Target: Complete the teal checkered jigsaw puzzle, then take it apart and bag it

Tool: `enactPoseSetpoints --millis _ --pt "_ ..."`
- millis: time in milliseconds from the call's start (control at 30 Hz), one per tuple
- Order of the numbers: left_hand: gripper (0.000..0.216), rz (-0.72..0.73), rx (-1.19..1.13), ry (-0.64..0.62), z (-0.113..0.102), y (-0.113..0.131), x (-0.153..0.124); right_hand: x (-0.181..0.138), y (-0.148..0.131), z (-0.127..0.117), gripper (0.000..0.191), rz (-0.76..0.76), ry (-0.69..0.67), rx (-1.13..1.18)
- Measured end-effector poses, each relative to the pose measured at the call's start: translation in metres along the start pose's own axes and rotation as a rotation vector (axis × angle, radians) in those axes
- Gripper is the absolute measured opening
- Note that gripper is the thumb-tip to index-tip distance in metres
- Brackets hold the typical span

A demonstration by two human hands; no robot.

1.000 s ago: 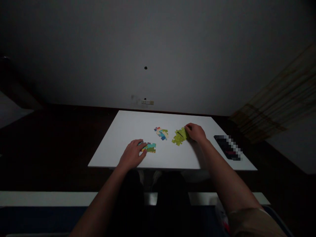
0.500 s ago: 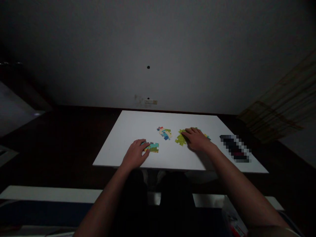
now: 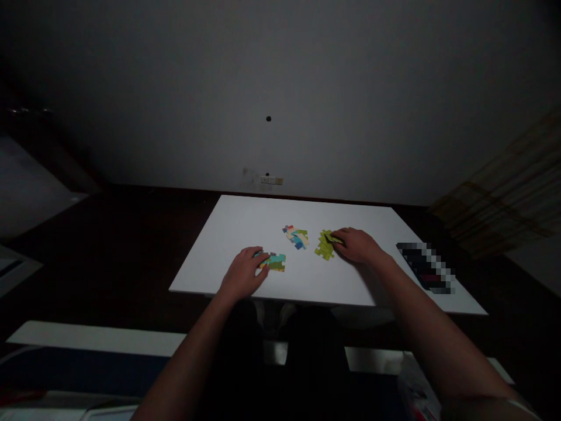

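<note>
My left hand lies on the white table with its fingers apart. Its fingertips and thumb touch a joined strip of jigsaw pieces in turquoise, green and yellow, and cover the strip's left end. To the right, my right hand pinches a green jigsaw piece, which is tilted up at the edge of a heap of green jigsaw pieces. Between the hands, farther back, is a small pile of jigsaw pieces in cream, blue and red.
A dark object blurred by pixelation lies on the right side of the white table. Behind the table is a grey wall with a socket strip. A patterned curtain hangs at the right.
My right hand has gone from lying over the green pieces to pinching one of them, tilting it up. Colourful pieces by that hand no longer show. My left hand stays on the strip.
</note>
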State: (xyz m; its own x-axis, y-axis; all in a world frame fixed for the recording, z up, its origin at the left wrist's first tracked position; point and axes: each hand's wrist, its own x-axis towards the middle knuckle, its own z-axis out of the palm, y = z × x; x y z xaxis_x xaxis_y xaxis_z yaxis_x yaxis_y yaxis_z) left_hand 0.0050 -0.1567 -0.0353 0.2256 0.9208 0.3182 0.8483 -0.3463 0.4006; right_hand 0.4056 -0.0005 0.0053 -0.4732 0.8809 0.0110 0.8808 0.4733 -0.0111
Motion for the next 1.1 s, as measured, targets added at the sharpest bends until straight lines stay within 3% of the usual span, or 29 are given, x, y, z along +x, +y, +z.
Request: enactPoseSetpoints --millis 133,300,433,533,667,833,967,1100 --pt "0.040 -0.002 -0.011 0.004 0.000 0.000 -0.001 -0.001 0.001 -0.004 0.038 0.101 0.066 0.113" --pt "0.041 -0.002 0.001 -0.009 0.000 0.001 0.000 0.003 0.025 -0.003 0.037 0.206 0.249 0.238" --pt "0.040 0.003 0.013 -0.009 0.001 -0.001 0.000 0.007 0.039 0.001 0.035 0.418 0.411 0.440" --pt "0.040 0.012 0.019 0.002 0.004 -0.004 0.001 0.008 0.041 0.005 0.035 0.589 0.416 0.626" --pt "0.039 0.023 0.015 0.012 0.006 -0.008 0.001 0.006 0.040 0.013 0.035 0.636 0.373 0.756" --pt "0.040 0.025 0.009 0.014 0.006 -0.009 0.001 0.004 0.043 0.013 0.035 0.592 0.330 0.711" --pt "0.039 0.015 -0.004 0.028 0.007 -0.008 0.001 0.006 0.048 0.011 0.034 0.531 0.283 0.461" --pt "0.040 0.015 -0.001 0.023 0.005 -0.008 0.001 0.007 0.047 0.013 0.047 0.449 0.290 0.252"
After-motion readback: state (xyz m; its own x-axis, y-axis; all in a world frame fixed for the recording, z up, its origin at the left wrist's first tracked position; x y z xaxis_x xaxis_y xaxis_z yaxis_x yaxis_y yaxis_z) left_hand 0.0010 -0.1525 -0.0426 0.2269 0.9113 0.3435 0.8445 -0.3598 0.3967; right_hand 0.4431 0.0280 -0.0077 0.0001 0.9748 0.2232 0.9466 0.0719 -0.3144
